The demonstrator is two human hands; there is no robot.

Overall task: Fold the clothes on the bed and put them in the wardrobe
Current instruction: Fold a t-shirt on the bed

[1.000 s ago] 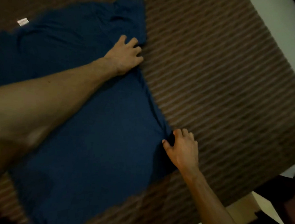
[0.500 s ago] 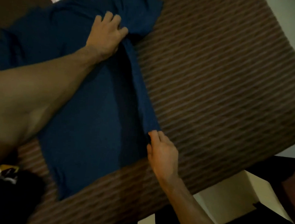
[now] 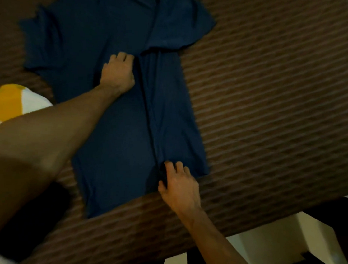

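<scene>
A dark blue T-shirt (image 3: 113,133) lies spread on the brown striped bed cover (image 3: 270,96). Its right side is folded inward as a long flap (image 3: 170,115) lying over the body, with the right sleeve (image 3: 180,22) sticking out at the top. My left hand (image 3: 118,71) grips the flap's inner edge near the sleeve, fingers curled. My right hand (image 3: 179,184) pinches the same edge at the shirt's bottom hem, near the bed's front edge.
A yellow and white garment (image 3: 13,103) lies at the left, partly behind my left forearm. A dark cloth (image 3: 32,215) sits at the lower left. The bed's front edge runs diagonally; pale floor (image 3: 274,242) shows below it.
Both hands carried the shirt's right edge leftward over the body, making the folded flap. The view shifted, so the shirt now sits lower and more central.
</scene>
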